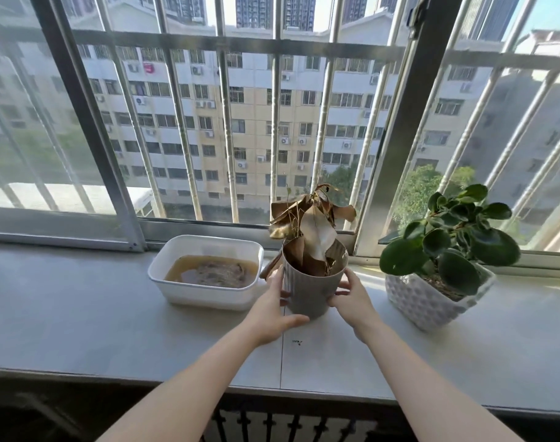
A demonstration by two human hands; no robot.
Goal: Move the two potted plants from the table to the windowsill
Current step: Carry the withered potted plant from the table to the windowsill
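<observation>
Pale fingers (pixel 347 282) curl round the ribbed grey plastic pot (pixel 310 291) of withered brown leaves, which stands on the grey windowsill (pixel 81 314) just right of the white rectangular tub (pixel 205 298). It looks light, stiff and top-heavy, so it is best clasped mid-wall, as the left hand (pixel 274 309) and right hand (pixel 352 298) do, with forearms outstretched.

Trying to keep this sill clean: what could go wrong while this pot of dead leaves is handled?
The white rectangular tub of brown liquid sits beside the left hand; a nudge could slosh it. The dry brown leaves overhang the grey ribbed pot that both hands grip and may crumble off. The white dimpled pot near the right hand could get bumped.
</observation>
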